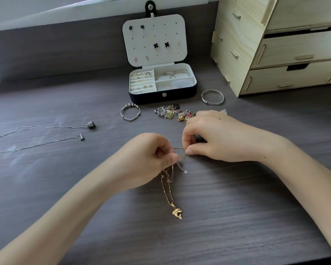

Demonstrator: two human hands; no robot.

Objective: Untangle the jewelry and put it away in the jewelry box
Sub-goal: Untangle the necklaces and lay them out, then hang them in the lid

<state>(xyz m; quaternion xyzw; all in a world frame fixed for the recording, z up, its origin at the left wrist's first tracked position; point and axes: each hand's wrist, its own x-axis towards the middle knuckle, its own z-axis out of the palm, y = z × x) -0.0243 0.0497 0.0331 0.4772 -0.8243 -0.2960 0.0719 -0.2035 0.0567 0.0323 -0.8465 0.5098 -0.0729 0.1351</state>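
Left hand [151, 155] and right hand [214, 136] both pinch the gold chain [167, 185] above the table [237, 207], box [161, 86] sitting open behind. Tugging too hard probably just tightens the knot, or snaps a link.

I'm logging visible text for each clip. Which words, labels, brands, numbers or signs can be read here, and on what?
No readable text anywhere in this view.
jewelry box: no brand or label shows, only a plain snap.
wooden drawer unit: unmarked.
charm on a silver necklace: possibly letter-shaped, too small to read.
tangled chains pinched by left hand and right hand: no tags legible.
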